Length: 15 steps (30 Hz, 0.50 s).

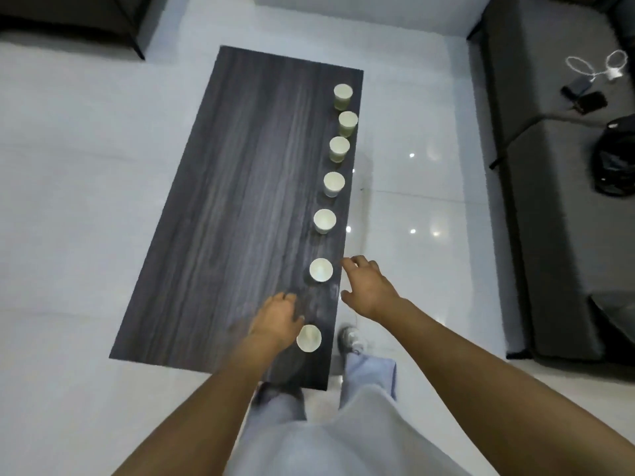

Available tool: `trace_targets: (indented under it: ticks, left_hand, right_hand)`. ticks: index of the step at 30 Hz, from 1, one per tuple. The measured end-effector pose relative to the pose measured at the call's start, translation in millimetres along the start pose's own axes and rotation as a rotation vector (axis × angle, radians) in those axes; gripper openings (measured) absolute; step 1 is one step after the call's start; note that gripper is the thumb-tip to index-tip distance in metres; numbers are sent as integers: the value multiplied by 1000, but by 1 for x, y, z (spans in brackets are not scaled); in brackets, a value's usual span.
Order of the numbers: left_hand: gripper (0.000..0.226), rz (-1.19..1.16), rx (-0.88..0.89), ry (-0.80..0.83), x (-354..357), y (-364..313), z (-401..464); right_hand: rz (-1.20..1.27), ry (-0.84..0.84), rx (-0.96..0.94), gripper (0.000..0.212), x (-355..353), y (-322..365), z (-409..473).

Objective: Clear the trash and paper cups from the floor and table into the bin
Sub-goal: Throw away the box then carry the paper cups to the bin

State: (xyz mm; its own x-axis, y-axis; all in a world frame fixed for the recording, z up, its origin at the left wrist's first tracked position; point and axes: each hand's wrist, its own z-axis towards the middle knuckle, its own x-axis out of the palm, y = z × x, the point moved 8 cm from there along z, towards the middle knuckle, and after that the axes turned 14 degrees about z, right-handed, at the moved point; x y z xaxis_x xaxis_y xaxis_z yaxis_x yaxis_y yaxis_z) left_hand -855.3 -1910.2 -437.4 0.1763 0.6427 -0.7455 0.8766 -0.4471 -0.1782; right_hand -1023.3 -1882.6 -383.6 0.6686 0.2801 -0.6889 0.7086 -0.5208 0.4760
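Observation:
Several white paper cups stand upright in a row along the right edge of a dark wooden table (223, 201), from the nearest cup (308, 338) to the farthest cup (343, 95). My left hand (275, 319) hovers just left of the nearest cup, fingers relaxed, holding nothing. My right hand (366, 286) reaches over the table's right edge, fingers spread, just right of the second cup (321, 269) and not touching it.
A grey sofa (549, 201) runs along the right, with a black bag (615, 159), phones and a white cable on it. Another dark seat (68, 22) stands at the far left. White glossy floor surrounds the table. My legs and a shoe (350, 340) are beside the table's near corner.

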Motion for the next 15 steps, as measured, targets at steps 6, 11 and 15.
trace_targets:
  ticks: [6,11,15]
  left_hand:
    - [47,-62,-234,93,57,5,4]
    - [40,-89,-324,91,96,-1,18]
    - [39,-112,-358,36,127,0,40]
  right_hand:
    - [-113,220,-144,61,30,-5,74]
    - [-220,266,-232,60,60,-18,115]
    - [-305,295,-283,60,96,-40,143]
